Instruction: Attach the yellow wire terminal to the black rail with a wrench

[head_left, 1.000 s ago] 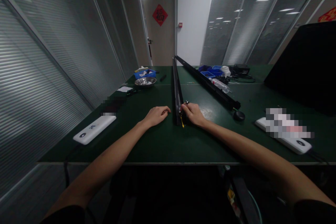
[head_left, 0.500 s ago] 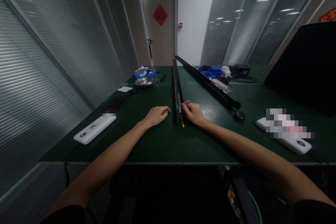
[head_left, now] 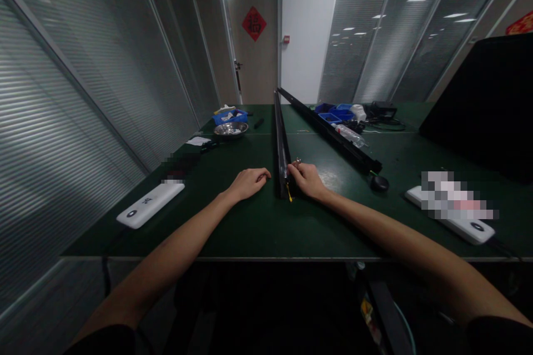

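Observation:
A long black channel-shaped rail (head_left: 281,141) lies on the green table, running away from me, with a short yellow-tipped wire (head_left: 290,194) poking out of its near end. Beside that end, on its right, my right hand (head_left: 307,178) is closed with its fingertips against the rail's edge. A small shiny metal piece (head_left: 297,162) shows at its fingers; its exact kind is too small to make out. My left hand (head_left: 251,183) rests on the table left of the rail, a small gap away, fingers curled in and nothing visible in them.
Rightward lies a second black rail (head_left: 333,133), slanting, with a round black object (head_left: 379,183) at its near end. Blue bins (head_left: 335,113), a plastic bottle (head_left: 350,136), a metal bowl (head_left: 230,130) and white power banks (head_left: 150,203) surround the work area. A dark monitor (head_left: 483,105) stands right.
My right hand and the small metal piece have shifted very slightly. My left hand and both rails have stayed in place.

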`<state>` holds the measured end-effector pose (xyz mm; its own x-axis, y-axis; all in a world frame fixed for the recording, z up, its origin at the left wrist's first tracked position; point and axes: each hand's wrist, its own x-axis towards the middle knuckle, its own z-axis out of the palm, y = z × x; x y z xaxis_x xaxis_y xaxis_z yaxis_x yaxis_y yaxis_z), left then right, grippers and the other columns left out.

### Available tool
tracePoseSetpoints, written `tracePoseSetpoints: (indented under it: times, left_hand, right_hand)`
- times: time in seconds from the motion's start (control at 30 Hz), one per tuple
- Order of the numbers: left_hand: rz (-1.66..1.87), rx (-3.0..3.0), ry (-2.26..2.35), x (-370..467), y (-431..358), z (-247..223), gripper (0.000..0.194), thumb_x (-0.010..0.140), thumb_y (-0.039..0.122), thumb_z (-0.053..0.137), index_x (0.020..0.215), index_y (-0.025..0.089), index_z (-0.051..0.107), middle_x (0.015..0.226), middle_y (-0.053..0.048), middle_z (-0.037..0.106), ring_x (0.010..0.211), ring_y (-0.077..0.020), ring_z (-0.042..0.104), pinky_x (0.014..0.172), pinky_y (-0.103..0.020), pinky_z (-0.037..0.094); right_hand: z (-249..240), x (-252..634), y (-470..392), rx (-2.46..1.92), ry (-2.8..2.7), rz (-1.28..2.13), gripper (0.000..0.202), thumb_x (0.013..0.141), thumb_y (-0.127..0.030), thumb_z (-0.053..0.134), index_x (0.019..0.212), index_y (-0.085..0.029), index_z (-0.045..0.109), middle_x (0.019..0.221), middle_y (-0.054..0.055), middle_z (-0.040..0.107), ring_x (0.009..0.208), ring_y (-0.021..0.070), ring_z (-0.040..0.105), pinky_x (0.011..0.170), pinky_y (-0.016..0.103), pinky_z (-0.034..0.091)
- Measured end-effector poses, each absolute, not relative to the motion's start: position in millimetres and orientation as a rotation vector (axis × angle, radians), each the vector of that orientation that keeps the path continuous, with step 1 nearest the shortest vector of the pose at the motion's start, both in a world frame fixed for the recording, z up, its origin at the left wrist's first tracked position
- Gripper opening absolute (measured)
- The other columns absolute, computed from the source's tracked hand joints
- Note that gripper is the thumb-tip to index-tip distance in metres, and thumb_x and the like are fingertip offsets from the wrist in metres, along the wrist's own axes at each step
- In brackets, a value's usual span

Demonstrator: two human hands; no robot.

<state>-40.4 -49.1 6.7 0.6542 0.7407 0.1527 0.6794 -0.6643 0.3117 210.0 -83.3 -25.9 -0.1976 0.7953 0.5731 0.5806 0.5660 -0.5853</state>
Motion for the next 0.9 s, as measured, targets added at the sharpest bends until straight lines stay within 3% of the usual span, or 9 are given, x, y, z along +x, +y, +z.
tracePoseSetpoints:
  times: [0.9]
  left_hand:
    - [0.404,2.628,1.143,-40.3,-50.9,8.9,0.026,0.104,0.035,0.062,0.120,0.015,0.065,0.114,-0.008,0.067,0.096,-0.0210,0.068,0.086,-0.041,0.059]
  right_hand:
    - [-25.6,213.8,-80.8,-1.123,-1.932,0.337,0.025,0.102,-0.037,0.062,0.115,-0.015,0.066,0.110,0.005,0.069,0.091,0.0184,0.070,0.081,0.037,0.060]
